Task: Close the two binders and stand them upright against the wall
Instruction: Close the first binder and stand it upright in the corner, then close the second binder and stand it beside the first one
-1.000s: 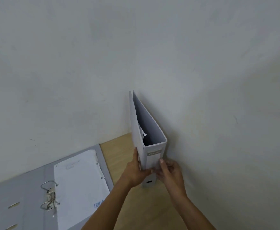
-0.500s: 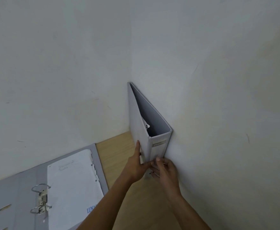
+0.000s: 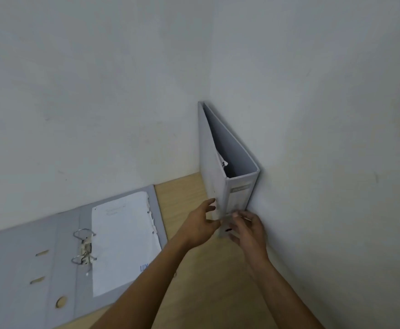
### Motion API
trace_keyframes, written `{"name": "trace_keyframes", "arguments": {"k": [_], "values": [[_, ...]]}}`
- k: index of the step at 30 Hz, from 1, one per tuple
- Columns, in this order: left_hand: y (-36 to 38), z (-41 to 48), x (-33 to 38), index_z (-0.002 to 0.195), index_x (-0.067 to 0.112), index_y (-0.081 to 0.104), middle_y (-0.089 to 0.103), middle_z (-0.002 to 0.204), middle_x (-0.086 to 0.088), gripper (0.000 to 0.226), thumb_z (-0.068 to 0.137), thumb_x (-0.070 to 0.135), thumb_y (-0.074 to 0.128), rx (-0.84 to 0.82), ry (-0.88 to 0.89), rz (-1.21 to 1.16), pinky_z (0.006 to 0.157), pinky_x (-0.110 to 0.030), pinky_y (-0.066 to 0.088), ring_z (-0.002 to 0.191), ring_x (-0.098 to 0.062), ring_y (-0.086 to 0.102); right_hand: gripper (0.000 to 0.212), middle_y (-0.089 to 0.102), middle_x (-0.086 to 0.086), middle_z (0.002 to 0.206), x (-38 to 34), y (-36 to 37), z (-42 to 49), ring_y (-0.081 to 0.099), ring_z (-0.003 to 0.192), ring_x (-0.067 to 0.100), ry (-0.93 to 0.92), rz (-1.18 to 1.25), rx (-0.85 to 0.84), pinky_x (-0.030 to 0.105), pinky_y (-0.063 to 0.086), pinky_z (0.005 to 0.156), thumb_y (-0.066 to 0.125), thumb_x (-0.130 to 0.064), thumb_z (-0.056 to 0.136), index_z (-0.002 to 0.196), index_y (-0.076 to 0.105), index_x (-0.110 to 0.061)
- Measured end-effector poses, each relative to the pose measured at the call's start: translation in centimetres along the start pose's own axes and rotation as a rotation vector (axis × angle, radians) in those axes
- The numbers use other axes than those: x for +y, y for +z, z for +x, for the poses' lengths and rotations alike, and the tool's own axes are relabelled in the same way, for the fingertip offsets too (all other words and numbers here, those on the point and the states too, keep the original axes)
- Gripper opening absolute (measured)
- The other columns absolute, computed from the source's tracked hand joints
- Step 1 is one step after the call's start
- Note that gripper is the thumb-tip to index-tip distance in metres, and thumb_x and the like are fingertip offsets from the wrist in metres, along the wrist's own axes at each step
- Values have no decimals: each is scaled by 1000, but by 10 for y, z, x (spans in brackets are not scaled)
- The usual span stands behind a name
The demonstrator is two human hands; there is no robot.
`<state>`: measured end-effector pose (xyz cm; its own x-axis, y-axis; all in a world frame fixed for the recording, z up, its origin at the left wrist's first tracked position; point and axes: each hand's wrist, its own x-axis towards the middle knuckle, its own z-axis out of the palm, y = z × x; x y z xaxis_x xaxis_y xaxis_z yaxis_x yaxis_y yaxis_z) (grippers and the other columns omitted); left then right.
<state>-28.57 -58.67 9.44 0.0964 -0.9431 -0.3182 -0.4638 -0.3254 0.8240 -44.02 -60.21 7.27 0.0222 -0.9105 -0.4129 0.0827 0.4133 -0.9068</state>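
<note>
A closed grey binder [image 3: 218, 167] stands upright in the corner, its right cover flat against the right wall [image 3: 324, 138] and its labelled spine facing me. My left hand [image 3: 200, 224] is at the lower left cover, fingers spread, fingertips just touching it. My right hand [image 3: 247, 230] is blurred at the foot of the spine, fingers loose and apart. A second grey binder [image 3: 42, 262] lies open and flat on the wooden table [image 3: 208, 281] at the left, with its ring mechanism [image 3: 84, 246] up and white sheets [image 3: 125, 241] on its right half.
The back wall [image 3: 87, 91] meets the right wall behind the standing binder. Bare wood shows between the open binder and the standing one. My forearms reach in from the bottom edge.
Both hands have loosened from their grip on the standing binder's spine and slid slightly down and back. The binder stays upright against the right wall.
</note>
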Motion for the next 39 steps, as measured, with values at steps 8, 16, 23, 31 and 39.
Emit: {"name": "trace_keyframes", "arguments": {"k": [8, 16, 23, 31, 39], "values": [[-38, -75, -38, 148, 24, 47, 62, 140, 2, 53, 97, 28, 63, 77, -96, -111, 87, -34, 60, 111, -20, 70, 26, 66, 3, 116, 19, 22, -36, 66, 97, 12, -84, -248, -85, 42, 57, 88, 67, -23, 95, 118, 59, -17], [-106, -178, -144, 142, 25, 52, 66, 131, 5, 44, 99, 24, 61, 227, -265, -304, 85, -35, 61, 106, -15, 72, 20, 66, -9, 110, 57, 115, -95, 67, 107, 16, -28, -492, -364, 44, 55, 96, 67, -31, 93, 112, 62, -26], [-182, -268, -257, 138, 22, 55, 67, 127, 2, 41, 97, 17, 61, 397, -433, -474, 78, -31, 57, 108, -18, 70, 20, 66, -8, 113, 112, 215, -160, 68, 105, 18, 62, -700, -561, 44, 54, 97, 65, -35, 94, 112, 61, -28], [-242, -364, -361, 139, 19, 55, 59, 138, -1, 42, 98, 22, 62, 552, -616, -444, 83, -35, 57, 108, -14, 64, 32, 62, -6, 127, 179, 338, -208, 60, 109, 11, 71, -888, -790, 28, 48, 84, 62, -38, 95, 123, 59, -24], [-294, -379, -416, 155, 16, 35, 35, 162, -10, 62, 98, 17, 59, 584, -711, -240, 114, -42, 37, 148, -31, 37, 72, -1, -9, 173, 233, 377, -209, 1, 160, 19, -289, -1564, -1007, 42, 24, 124, 44, -37, 101, 164, 11, -27]]}}
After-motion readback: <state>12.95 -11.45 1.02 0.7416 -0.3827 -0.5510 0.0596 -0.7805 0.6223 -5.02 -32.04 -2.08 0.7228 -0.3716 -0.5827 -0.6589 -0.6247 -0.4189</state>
